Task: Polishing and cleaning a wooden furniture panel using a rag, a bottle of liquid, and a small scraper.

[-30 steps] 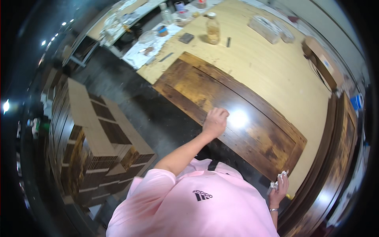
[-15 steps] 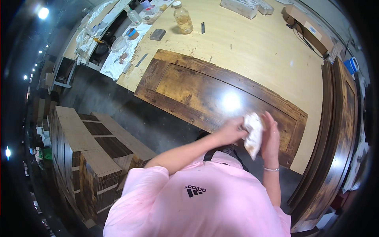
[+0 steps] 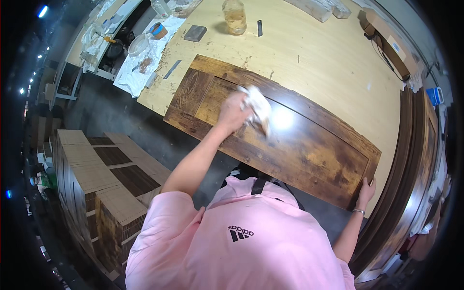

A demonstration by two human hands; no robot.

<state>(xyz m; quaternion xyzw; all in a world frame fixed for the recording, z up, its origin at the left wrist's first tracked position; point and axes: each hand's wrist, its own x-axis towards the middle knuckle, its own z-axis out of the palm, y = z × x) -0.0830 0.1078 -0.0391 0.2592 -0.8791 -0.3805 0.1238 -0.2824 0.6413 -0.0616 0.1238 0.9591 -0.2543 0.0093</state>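
A brown wooden panel (image 3: 314, 150) with a raised frame lies across the table in front of me, a lamp's glare on its middle. My left hand (image 3: 234, 113) is closed on a crumpled white cloth (image 3: 259, 107), which is over the panel's left half and slightly blurred. Some of the fingers are hidden by the cloth. At the panel's near right corner, my right hand (image 3: 367, 192) grips the end edge.
On the pale tabletop (image 3: 309, 72) stand a glass jar (image 3: 235, 20) and a dark grey block (image 3: 195, 33). More dark panels (image 3: 411, 193) lean at the right, below a cardboard box (image 3: 389, 43). Stacked panels with cardboard (image 3: 92, 169) stand at the left.
My left hand has carried the cloth from near my body, up and left over the panel. My right hand has left the cloth's side and moved right to the panel's end.
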